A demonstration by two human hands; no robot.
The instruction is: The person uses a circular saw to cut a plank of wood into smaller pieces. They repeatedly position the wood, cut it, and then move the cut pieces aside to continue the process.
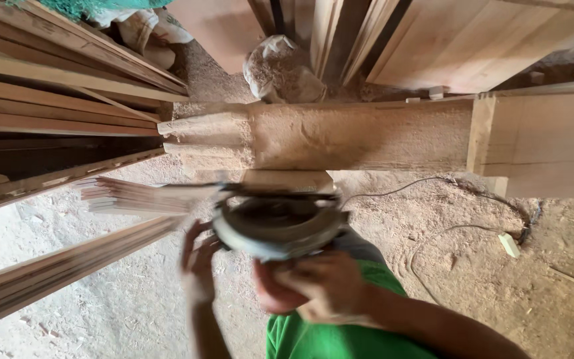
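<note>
A circular saw (277,226) is gripped by the right hand (323,282) and steadied by the left hand's (197,262) fingers; sawdust-covered timber (360,136) is noted beyond, no finished cut discernible

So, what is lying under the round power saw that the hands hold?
Under the saw a bundle of thin wood strips pokes out at the left. Below that is the sawdust floor. The saw covers the strips' far end.

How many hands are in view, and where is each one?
2. The right hand grips the circular saw from below, near the green shirt. The left hand is at the saw's left edge, by the wooden strips. No others visible.
</note>
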